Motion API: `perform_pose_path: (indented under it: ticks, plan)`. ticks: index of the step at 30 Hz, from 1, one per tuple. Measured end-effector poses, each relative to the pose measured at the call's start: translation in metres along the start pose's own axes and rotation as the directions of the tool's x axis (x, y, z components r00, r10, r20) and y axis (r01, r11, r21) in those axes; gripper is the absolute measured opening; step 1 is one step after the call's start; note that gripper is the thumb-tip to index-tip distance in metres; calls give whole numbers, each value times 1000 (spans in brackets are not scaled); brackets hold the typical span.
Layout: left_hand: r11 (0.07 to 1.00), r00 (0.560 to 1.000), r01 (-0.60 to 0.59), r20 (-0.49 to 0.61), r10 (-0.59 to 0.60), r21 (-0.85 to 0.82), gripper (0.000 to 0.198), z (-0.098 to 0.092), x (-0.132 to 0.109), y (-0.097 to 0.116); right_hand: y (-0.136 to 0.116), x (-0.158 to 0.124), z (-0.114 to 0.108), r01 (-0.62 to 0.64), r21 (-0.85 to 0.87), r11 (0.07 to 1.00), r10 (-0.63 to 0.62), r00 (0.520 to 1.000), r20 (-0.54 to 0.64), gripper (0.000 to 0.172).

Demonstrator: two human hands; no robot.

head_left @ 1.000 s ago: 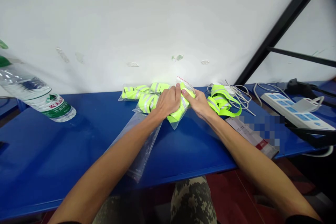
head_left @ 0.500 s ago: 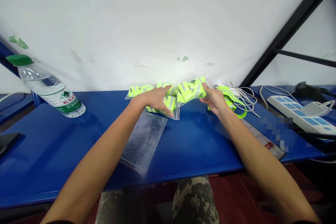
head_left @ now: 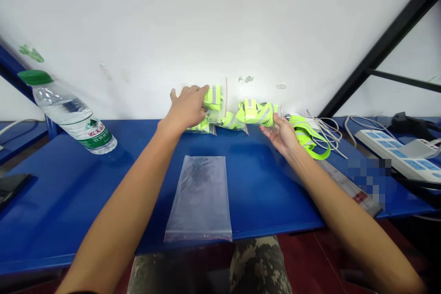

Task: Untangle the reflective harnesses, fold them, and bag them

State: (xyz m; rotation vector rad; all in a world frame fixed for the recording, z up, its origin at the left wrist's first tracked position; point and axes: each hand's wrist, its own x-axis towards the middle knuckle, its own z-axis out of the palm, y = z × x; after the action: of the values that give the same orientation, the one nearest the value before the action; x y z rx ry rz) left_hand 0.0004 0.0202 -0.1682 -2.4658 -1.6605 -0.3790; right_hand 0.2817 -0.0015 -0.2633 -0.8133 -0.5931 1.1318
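Note:
My left hand is closed on a clear zip bag with a folded yellow-green reflective strap inside, raised against the wall. Beneath it lie more bagged straps, partly covered by that hand. The thumb and fingers of my right hand grip the right end of another bagged reflective strap. Nearer to me, a flat clear zip bag lies on the blue table. A loose reflective strap is just right of my right hand.
A water bottle with a green cap is at the left, near a dark flat object. On the right are white cables, a power strip and a flat printed packet. A white wall rises behind the table.
My left hand has moved left and up, closing on a bagged strap and lifting it. My right hand keeps its bagged strap, now slightly lower. The flat bag shows fully.

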Motion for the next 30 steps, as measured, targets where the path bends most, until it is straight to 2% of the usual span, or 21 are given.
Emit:
perform_pose_path:
  ticks: [1,3,4,6,8,9,11,12,13,14,15,18,20,23,27,29,30]
  plan:
    - [999,999,42,-27,-42,8,66,14,1,-2,2,1,5,19,1,1000,-19,1000,3,16]
    - [997,992,72,103,-72,2,81,43,4,-5,8,7,18,65,-12,998,-65,998,-8,19]
    - [999,991,36,131,-35,-5,86,54,5,-5,11,11,27,80,-40,996,-81,996,-26,20]
    - [1000,988,11,152,-8,-16,92,64,3,-2,20,21,43,85,-176,981,-102,991,-85,28]
    - [999,978,5,209,3,-39,99,59,-5,3,29,28,54,135,-455,880,-205,973,-109,44]
    - [998,965,-31,257,43,-51,104,54,-12,5,34,30,58,207,-616,760,-312,948,-65,52]
    - [986,924,-151,343,168,-75,118,46,-29,9,41,30,60,390,-835,388,-505,848,162,57]
    - [975,907,-206,357,224,-88,122,46,-37,11,44,28,59,466,-863,193,-523,793,311,52]
    - [967,906,-235,338,254,-95,122,49,-45,12,46,25,58,526,-850,37,-482,754,446,47]
    - [965,919,-244,295,261,-95,118,54,-51,13,47,23,57,572,-817,-72,-406,731,548,44]
    - [966,937,-244,234,259,-90,110,60,-56,15,48,19,55,607,-781,-143,-322,718,617,44]
    - [975,976,-218,20,219,-43,73,81,-60,26,46,9,52,648,-715,-262,-172,698,695,51]
    - [975,974,-220,-53,220,-5,48,92,-55,38,41,-1,49,610,-721,-327,-173,712,681,53]
    - [974,973,-225,-53,226,23,27,102,-42,58,32,-17,38,455,-788,-414,-251,776,579,48]
    - [989,989,-148,-21,147,-25,23,109,-27,75,21,-27,13,159,-855,-494,-320,881,348,42]
    - [992,994,-113,-5,113,-52,23,110,-24,77,19,-23,2,70,-879,-471,-269,938,219,44]
    - [993,995,-96,-7,96,-64,24,111,-24,77,19,-20,-2,66,-891,-449,-229,955,186,45]
